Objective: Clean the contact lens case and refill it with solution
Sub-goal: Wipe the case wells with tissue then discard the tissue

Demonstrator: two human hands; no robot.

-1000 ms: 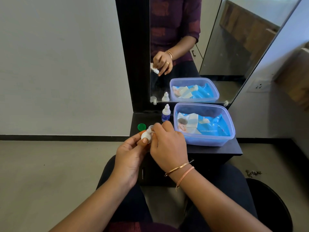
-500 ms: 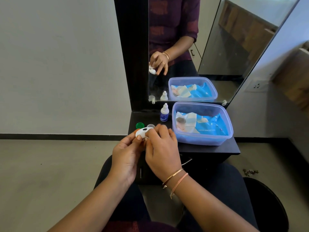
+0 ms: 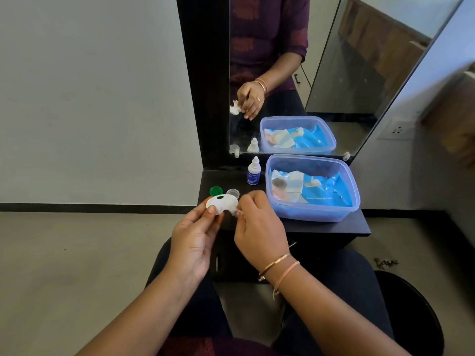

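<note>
My left hand (image 3: 192,242) holds the contact lens case (image 3: 220,204) up in front of the dark shelf, thumb on its front face. The case looks white and oval with a small dark spot, and a bit of orange shows at its left edge. My right hand (image 3: 259,232) is just right of it, its fingertips pinching a small piece of white tissue (image 3: 235,213) by the case's right end. A green cap (image 3: 215,190) and a clear cap (image 3: 233,193) lie on the shelf behind the case. The solution bottle (image 3: 253,173) stands upright further back.
A blue plastic tub (image 3: 312,213) holding a pack of wipes takes up the right of the dark shelf (image 3: 334,228). A mirror (image 3: 282,73) rises behind it and reflects my hands. My knees are under the shelf, with grey floor on both sides.
My hands have drawn slightly apart. The case has turned so that its broad white face shows, and my right hand has shifted to its right end.
</note>
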